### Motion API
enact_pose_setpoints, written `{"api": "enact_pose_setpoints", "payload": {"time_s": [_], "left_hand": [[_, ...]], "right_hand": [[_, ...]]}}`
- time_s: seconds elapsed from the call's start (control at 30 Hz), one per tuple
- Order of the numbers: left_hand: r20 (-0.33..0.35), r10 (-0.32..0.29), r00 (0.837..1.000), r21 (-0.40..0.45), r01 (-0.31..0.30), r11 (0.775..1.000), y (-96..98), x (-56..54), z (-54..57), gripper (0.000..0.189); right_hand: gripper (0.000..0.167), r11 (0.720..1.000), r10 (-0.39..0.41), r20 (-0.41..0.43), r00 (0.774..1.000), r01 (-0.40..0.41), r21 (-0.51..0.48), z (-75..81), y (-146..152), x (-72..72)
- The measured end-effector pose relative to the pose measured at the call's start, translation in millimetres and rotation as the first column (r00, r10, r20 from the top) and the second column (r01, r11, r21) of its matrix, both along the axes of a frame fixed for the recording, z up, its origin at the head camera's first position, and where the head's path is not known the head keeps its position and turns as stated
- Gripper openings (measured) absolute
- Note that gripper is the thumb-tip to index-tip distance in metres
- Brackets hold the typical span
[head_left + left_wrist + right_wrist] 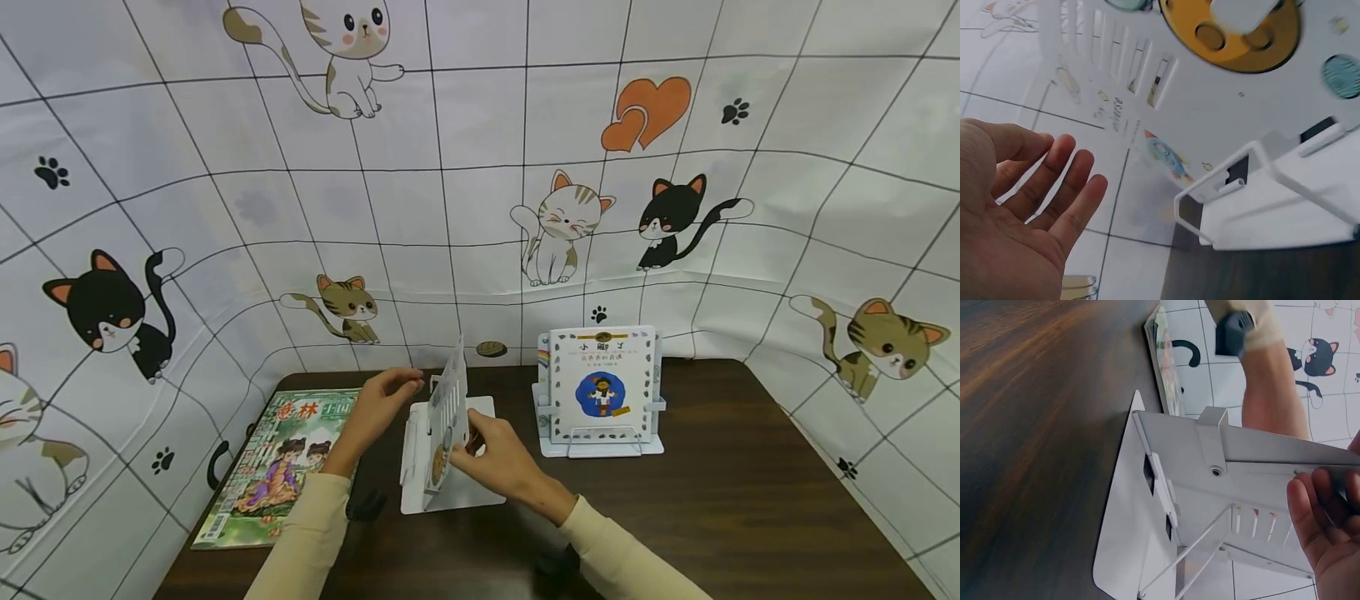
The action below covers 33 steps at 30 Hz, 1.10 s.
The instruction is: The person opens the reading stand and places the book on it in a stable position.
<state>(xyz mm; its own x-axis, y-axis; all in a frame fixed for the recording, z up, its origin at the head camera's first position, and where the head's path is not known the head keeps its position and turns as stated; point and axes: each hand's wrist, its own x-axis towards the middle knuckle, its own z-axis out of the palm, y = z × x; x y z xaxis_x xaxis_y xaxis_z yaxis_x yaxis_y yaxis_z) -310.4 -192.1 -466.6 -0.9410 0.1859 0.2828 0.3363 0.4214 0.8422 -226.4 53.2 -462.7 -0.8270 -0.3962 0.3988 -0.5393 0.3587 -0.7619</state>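
Note:
A white metal book stand [450, 412] stands in the middle of the table, its printed back panel raised upright and seen nearly edge-on from the head. My right hand [504, 460] pinches the panel's near edge; the right wrist view shows the fingers [1310, 509] at the plain rear side, beside the wire support [1194, 544]. On the panel's other side my left hand [378, 412] hovers near the upper part, holding nothing. Its fingers [1072, 212] are relaxed and apart from the panel in the left wrist view. The flat white base [468, 498] lies on the tabletop.
A colourful magazine [262, 508] lies at the left of the dark wooden table [720, 500]. To the right, a second white stand [547, 446] bears a white picture book [570, 358]. A cat-printed curtain [480, 208] hangs behind the table.

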Motion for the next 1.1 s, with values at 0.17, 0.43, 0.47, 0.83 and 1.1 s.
{"api": "enact_pose_setpoints", "payload": {"time_s": [0.17,0.43,0.47,0.83,1.1], "left_hand": [[0.077,0.003,0.997,-0.011,-0.002,1.000,14.2,-24.7,-0.4,0.036],[0.168,-0.124,0.978,0.006,0.125,0.992,31.4,-44.0,-2.8,0.050],[0.176,-0.138,0.975,0.008,0.139,0.990,32.4,-45.6,-4.1,0.051],[0.169,-0.105,0.980,-0.022,0.110,0.994,26.8,-47.1,-13.0,0.052],[0.136,0.035,0.990,0.000,-0.035,0.999,8.7,-41.8,-22.0,0.055]], "right_hand": [[0.014,0.999,-0.035,-0.006,0.999,0.035,0.003,-7.1,0.0,5.1],[0.017,0.999,-0.033,0.041,0.999,0.032,0.024,-21.2,-4.9,12.5],[0.015,0.999,-0.033,0.050,0.998,0.032,0.025,-22.7,-5.0,13.1],[0.013,0.995,-0.088,0.061,0.994,0.090,-0.033,-25.5,0.5,14.2],[0.007,0.977,-0.196,0.077,0.978,0.201,-0.069,-26.2,15.4,4.8]]}}
